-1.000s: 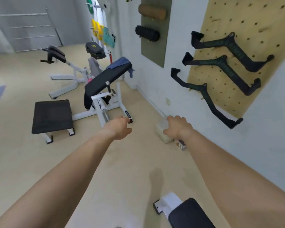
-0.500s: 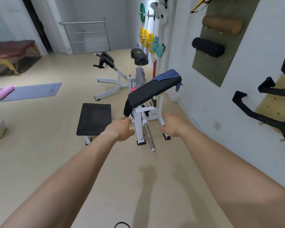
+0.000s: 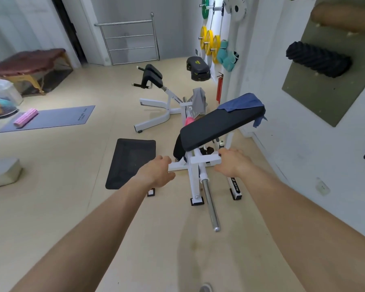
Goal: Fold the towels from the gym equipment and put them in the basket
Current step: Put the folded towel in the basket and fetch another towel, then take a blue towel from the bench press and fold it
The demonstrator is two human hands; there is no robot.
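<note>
While reaching forward at mid-frame in the head view, hold nothing: left hand (image 3: 156, 172) with fingers loosely curled, right hand (image 3: 233, 163) with fingers relaxed and bent down, overlapping the white frame (image 3: 195, 160) of the bench in the picture, contact impossible to tell. Above and right of them, on the high end of the slanted black pad (image 3: 217, 127), a blue towel (image 3: 240, 103), bunched on top with one corner hanging over the right edge beside the wall. Further up the frame, just above the pad's left side, a grey towel (image 3: 198, 100) draped on the white machine (image 3: 167, 110) behind. Probably light, soft and limp, both; nothing stiff to lean on, so likely to sag and fall open once lifted. Best taken, by this judgement, at two neighbouring corners or along one hem, pinched between thumb and fingers, then lifted clear of the pad rather than dragged, to spare the hanging corner a snag. No fear of breakage. At far left, a wire container (image 3: 2, 111) with coloured things, too blurred to call the basket.
</note>
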